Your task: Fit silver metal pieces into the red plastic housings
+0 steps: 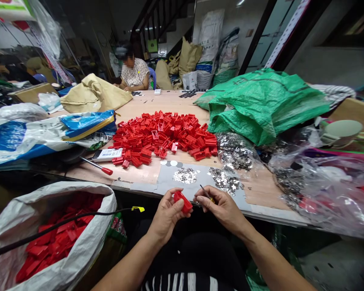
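Note:
My left hand is closed around a small red plastic housing, held just off the near edge of the table. My right hand pinches a thin dark tool with a yellow handle, its tip pointing up and left, close to the red piece. Just beyond my hands, two small heaps of shiny metal clips lie on a grey sheet. A large pile of red plastic housings fills the middle of the wooden table.
A white sack of red parts stands at lower left, crossed by a black cable. A red-handled screwdriver and a remote lie left of the pile. Green bag and clear bags of metal parts crowd the right. Another person sits at the far end.

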Demonstrator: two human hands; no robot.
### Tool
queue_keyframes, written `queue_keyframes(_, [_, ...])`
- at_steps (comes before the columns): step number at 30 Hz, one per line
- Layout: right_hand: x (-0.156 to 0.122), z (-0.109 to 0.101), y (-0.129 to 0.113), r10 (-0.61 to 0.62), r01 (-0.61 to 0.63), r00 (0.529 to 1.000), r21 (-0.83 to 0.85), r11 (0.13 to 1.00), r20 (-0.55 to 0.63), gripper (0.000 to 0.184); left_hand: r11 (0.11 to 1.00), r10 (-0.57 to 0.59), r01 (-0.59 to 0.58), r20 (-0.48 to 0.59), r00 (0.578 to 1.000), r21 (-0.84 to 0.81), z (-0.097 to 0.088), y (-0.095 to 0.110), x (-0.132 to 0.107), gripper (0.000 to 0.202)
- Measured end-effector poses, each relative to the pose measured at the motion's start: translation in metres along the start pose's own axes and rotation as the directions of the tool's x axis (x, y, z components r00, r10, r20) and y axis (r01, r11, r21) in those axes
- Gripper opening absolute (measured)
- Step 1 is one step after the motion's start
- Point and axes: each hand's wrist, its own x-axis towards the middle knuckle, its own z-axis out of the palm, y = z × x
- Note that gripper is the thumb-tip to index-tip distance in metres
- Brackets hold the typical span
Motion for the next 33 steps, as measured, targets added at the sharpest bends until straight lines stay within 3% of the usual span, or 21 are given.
queue_keyframes(4, [0.001,0.007,0.003,-0.103,0.087,0.984,-0.111,0.99,-0.145,0.025,0.943,-0.226,0.244,0.101,0.969,-0.227,-0.002,-0.001,0.0,0.043])
queue_keyframes(12, [0.005,0.022,0.011,-0.244,0.217,0.957,-0.172,0.961,-0.159,0.018,0.843,-0.37,0.408,0.173,0.913,-0.35,0.001,-0.008,-0.003,0.027])
queue_keyframes(16, [0.001,0.021,0.013,-0.284,0.246,0.948,-0.233,0.941,-0.145,0.015,0.83,-0.359,0.413,0.206,0.91,-0.375,0.001,-0.008,-0.003,0.026])
queue_keyframes(22, [-0.007,0.012,0.015,-0.265,0.224,0.96,-0.326,0.919,-0.087,0.016,0.844,-0.349,0.387,0.168,0.922,-0.371,0.001,-0.008,-0.003,0.023])
queue_keyframes(26, [-0.008,0.011,0.012,-0.362,0.3,0.927,-0.383,0.874,-0.098,0.013,0.86,-0.337,0.372,0.158,0.928,-0.35,0.004,-0.008,-0.004,0.021])
queue_keyframes(33, [-0.008,0.011,0.013,-0.446,0.417,0.895,-0.379,0.826,0.013,0.014,0.88,-0.35,0.376,0.142,0.926,-0.29,0.004,-0.01,-0.003,0.019])
